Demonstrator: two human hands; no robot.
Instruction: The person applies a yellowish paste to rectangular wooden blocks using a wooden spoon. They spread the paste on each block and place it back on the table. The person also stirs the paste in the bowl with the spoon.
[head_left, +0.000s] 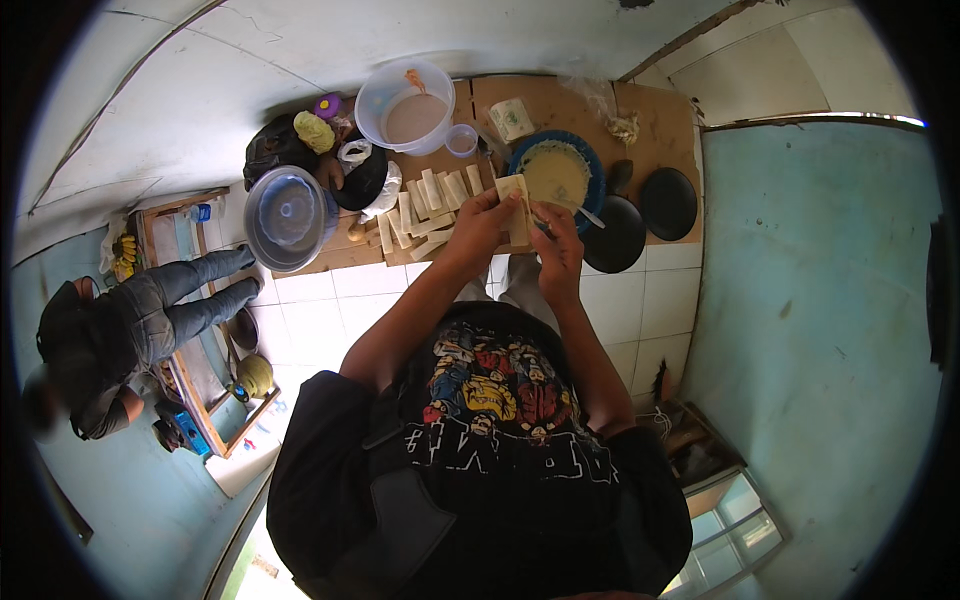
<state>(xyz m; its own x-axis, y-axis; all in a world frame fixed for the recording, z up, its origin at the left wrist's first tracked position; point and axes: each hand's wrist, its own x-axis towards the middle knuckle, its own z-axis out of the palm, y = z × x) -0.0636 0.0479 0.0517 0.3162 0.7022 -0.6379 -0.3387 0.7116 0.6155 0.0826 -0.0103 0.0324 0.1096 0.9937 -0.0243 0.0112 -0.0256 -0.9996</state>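
Note:
A pale, flat rectangular strip (513, 220) is pinched in my left hand (481, 223), whose thumb lies on its face. My right hand (556, 241) is at the strip's right edge with bent fingers; whether it grips the strip is hard to tell. Just beyond my hands stands a blue basin (598, 169) of pale batter (553, 174), with a spoon (590, 216) leaning at its near rim. To the left of my left hand, many similar pale strips (420, 202) lie in a loose pile on the brown board (337, 260).
Left of the pile are a clear tub (283, 219), a black bag (277, 150) and a black plate (363, 180). Behind stands a large translucent tub (405, 109). Black round pans or plates (614, 234) lie at right. Another person (150, 315) stands at far left by a wooden-framed table.

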